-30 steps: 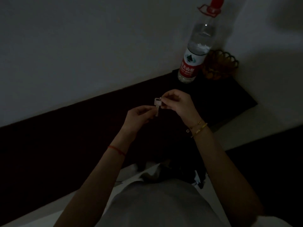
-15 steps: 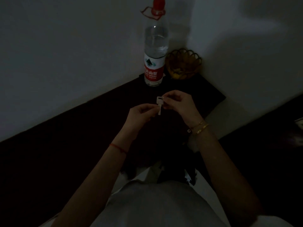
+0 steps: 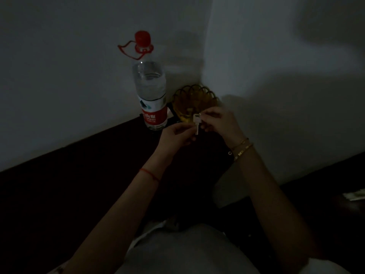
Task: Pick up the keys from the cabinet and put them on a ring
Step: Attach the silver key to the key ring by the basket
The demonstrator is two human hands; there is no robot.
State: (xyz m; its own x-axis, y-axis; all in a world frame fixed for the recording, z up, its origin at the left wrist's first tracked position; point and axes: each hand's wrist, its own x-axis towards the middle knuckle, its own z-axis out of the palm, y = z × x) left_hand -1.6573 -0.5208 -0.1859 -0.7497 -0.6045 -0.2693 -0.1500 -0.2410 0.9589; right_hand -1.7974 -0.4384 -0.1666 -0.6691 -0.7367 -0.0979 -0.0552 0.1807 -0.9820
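The room is dim. A small silver key hangs blade down between my two hands, above the dark cabinet top. My left hand pinches the key's blade from the left. My right hand is closed at the key's head, where a thin metal ring glints at the fingertips. Whether the key is threaded on the ring is too dark to tell. Any other keys are hidden.
A tall clear water bottle with a red cap and red label stands against the wall. A golden wire basket sits in the corner behind my hands. Pale walls meet there. Some paper lies at far right.
The view has swung, so the bottle and basket shifted left in the frame. My hands stay together on the key, in the same grip.
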